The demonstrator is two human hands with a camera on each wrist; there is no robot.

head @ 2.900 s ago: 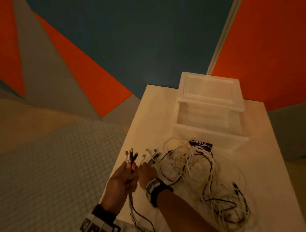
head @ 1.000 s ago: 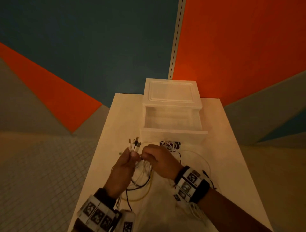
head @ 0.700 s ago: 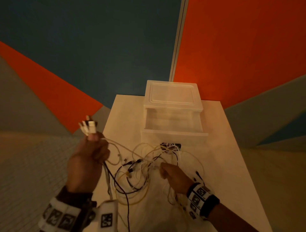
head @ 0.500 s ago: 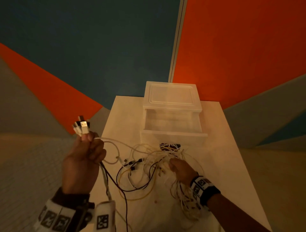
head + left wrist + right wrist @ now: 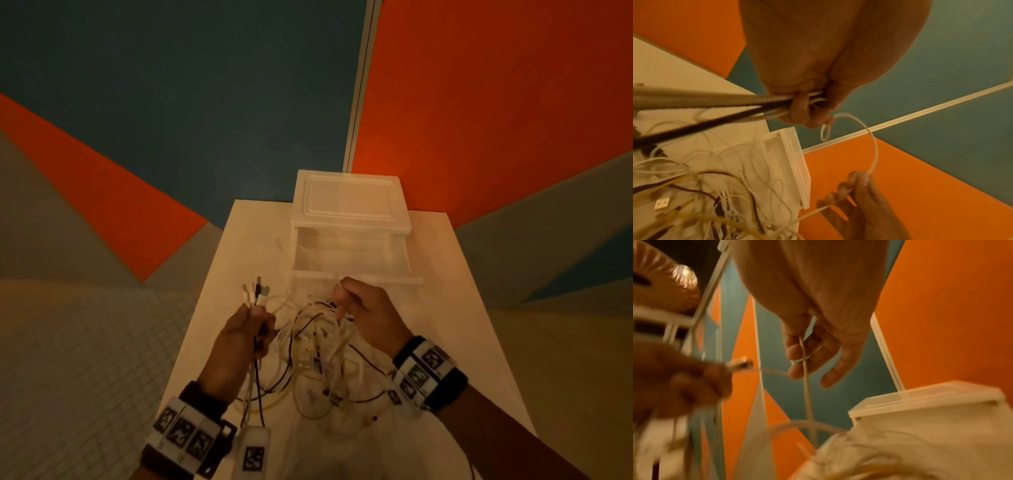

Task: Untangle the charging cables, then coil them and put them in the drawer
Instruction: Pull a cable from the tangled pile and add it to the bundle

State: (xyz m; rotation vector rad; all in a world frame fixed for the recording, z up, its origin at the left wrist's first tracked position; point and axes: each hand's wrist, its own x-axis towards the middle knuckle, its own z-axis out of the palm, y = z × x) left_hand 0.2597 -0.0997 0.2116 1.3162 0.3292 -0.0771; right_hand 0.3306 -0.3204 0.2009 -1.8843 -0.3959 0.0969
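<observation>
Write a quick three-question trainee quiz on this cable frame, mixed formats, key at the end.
1. True or false: the drawer of the plastic box stands open with no cable visible inside.
2. Multiple choice: the left hand grips A) one coiled cable, B) a bunch of cable plug ends, C) nothing.
3. Fill in: the right hand pinches a single ____ cable lifted out of the tangle.

Key: 1 true; 2 B; 3 white.
</observation>
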